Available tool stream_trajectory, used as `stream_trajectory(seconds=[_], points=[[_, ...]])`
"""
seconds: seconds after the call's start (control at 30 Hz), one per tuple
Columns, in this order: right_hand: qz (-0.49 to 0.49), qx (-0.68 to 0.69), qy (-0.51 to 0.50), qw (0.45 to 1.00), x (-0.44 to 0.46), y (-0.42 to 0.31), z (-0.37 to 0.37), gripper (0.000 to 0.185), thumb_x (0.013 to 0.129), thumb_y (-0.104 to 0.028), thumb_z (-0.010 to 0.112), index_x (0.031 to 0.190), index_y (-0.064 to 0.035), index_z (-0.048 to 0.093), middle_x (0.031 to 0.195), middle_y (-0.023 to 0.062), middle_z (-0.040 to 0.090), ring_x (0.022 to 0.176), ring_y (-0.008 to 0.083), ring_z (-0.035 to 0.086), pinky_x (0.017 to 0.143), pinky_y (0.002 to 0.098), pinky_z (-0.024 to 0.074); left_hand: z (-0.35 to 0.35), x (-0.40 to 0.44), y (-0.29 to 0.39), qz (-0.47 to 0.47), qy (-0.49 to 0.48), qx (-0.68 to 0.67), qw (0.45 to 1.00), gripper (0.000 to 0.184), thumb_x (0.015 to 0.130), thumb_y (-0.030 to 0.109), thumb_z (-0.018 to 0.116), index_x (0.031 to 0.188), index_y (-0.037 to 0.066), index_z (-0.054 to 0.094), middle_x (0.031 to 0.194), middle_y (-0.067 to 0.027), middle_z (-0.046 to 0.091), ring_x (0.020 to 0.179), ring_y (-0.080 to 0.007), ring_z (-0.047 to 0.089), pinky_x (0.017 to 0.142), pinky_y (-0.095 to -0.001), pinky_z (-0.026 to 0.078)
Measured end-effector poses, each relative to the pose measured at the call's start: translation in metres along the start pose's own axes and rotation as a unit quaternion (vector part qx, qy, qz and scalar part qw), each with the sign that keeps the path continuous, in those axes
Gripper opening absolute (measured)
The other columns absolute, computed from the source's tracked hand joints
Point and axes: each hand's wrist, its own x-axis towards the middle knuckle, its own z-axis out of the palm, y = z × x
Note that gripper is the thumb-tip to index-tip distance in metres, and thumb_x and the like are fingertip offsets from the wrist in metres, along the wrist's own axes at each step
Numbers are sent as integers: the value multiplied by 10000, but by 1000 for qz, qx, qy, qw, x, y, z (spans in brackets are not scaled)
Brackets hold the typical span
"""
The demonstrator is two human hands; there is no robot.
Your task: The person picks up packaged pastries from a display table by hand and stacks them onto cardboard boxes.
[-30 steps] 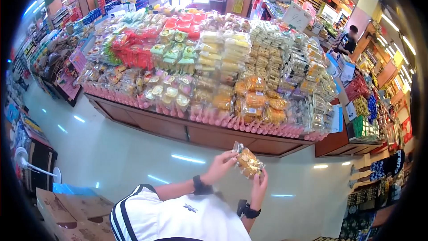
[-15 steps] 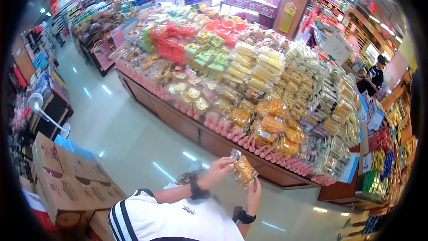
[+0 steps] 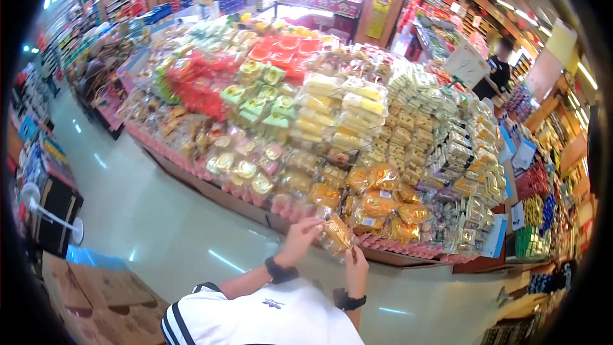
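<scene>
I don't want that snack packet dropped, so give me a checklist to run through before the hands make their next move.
1. Left hand gripping the clear-wrapped snack packet: ok, at its upper-left side.
2. Right hand gripping it: ok, at its lower-right end.
3. Packet apart from the display counter: cannot tell; it overlaps the edge in this view.
4. Wrapper fully sealed: cannot tell; too small.
5. Cardboard boxes away from both hands: ok, off at lower left.

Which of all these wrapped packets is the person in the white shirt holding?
The golden-brown packet, held between the left hand and the right hand; the other packets lie in piles beyond it.
</scene>
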Motion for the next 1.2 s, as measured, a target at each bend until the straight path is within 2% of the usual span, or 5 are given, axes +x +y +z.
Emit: stream_trajectory(seconds=[0.33, 0.37, 0.6, 0.83, 1.2], points=[[15, -92, -38, 995, 134, -42, 99, 358, 943, -317, 552, 1107, -10, 631, 863, 222, 666, 830, 395, 636, 740, 428, 493, -65, 134, 23, -143, 35, -7, 989, 252, 938, 113, 616, 1145, -24, 660, 1012, -37, 650, 638, -63, 566, 562, -207, 460], [25, -71, -21, 997, 159, -24, 123, 294, 959, -223, 557, 1099, 28, 623, 830, 151, 661, 726, 176, 619, 668, 316, 486, -86, 162, -32, -85, 0, 24, 996, 259, 941, 117, 614, 1161, -16, 646, 984, -27, 652, 696, -63, 579, 583, -199, 466], [21, 49, 62, 997, 214, 15, 151, 300, 946, -170, 583, 1146, 51, 623, 949, 100, 690, 879, 144, 623, 790, 284, 496, -80, 229, -67, -15, -46, 83, 995, 262, 931, 90, 612, 1145, -61, 621, 1174, -63, 595, 840, -100, 604, 720, -243, 515], [62, 16, 58, 996, 259, 41, 133, 314, 920, -122, 557, 1174, 52, 616, 1029, 132, 697, 910, 189, 653, 819, 299, 500, -57, 257, -78, -22, -85, 221, 971, 303, 899, 137, 625, 1162, -13, 611, 1217, -240, 581, 948, -324, 654, 756, -351, 540], [60, -238, -129, 961, 272, -9, 105, 366, 879, -347, 557, 1067, -39, 619, 939, 232, 670, 921, 416, 637, 800, 491, 500, -26, 262, -84, 70, -145, 490, 857, 284, 835, 219, 641, 1042, 30, 593, 991, -193, 655, 1007, -380, 594, 855, -473, 475]])
